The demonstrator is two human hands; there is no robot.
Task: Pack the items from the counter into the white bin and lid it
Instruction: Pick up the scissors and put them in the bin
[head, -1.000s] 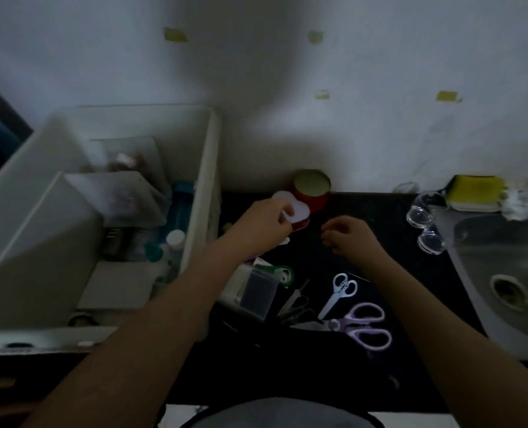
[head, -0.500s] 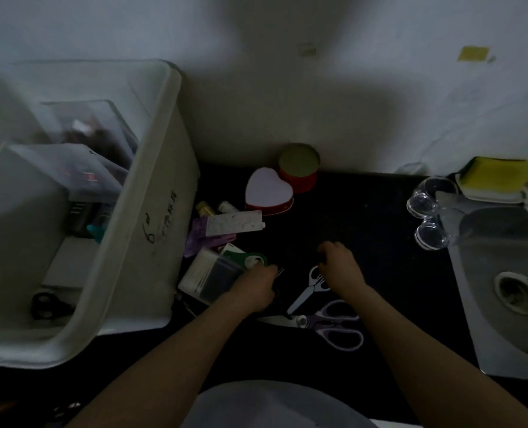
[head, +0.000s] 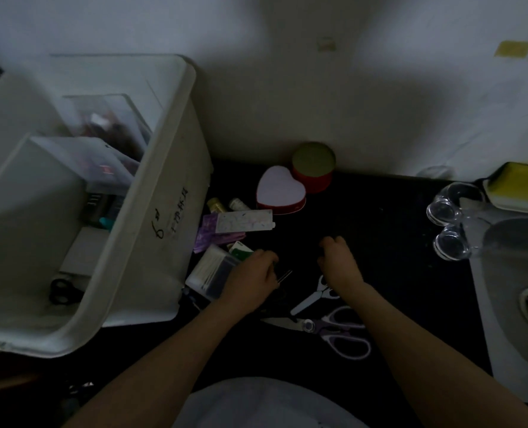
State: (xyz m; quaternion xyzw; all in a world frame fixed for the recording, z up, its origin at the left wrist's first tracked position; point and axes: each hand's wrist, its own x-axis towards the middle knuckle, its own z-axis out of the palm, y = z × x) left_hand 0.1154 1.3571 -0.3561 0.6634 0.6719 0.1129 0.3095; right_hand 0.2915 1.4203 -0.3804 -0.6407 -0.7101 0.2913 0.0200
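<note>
The white bin (head: 170, 168) stands open at the left, with clear cases and black scissors (head: 60, 291) inside. On the dark counter beside it lie a clear swab box (head: 210, 273), a blister card (head: 244, 220), a purple packet (head: 205, 237), two small bottles (head: 216, 205), a heart-shaped box (head: 279, 188) and a red round tin (head: 313, 168). My left hand (head: 253, 279) curls over a dark tool whose thin metal tips (head: 284, 274) stick out. My right hand (head: 340, 261) hovers with curled fingers just above small white scissors (head: 312, 296). Large purple scissors (head: 340, 332) lie nearer me.
Two upturned glass cups (head: 444, 208) sit at the counter's right, next to a steel sink (head: 519, 273) with a yellow sponge (head: 519, 180) behind it. The wall runs close behind the tin. No lid is in view.
My left hand let go of the heart-shaped box and came down to the dark tool beside the swab box. My right hand drew back toward the small scissors. The view tilted down.
</note>
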